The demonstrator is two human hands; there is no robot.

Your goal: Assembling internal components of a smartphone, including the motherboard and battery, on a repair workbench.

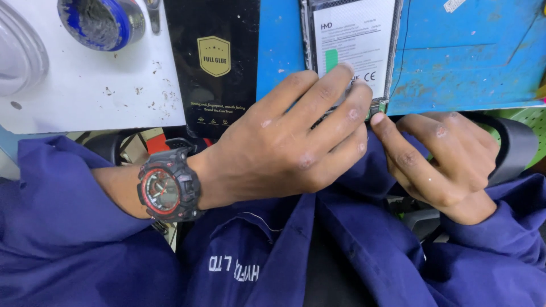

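Note:
An opened phone [354,40] lies on the blue mat [466,57] with its white-labelled battery facing up. My left hand [290,148], with a black and red wristwatch [168,187] on the wrist, rests its fingertips on the phone's lower edge and covers part of it. My right hand [443,159] is just to the right, its index fingertip touching the phone's lower right corner by a small green part. I cannot tell whether anything is pinched between the fingers.
A black packet with a gold shield emblem [215,62] lies left of the phone. A white board [91,85] carries a blue-rimmed round tin [102,20]. My blue work coat [256,256] fills the foreground.

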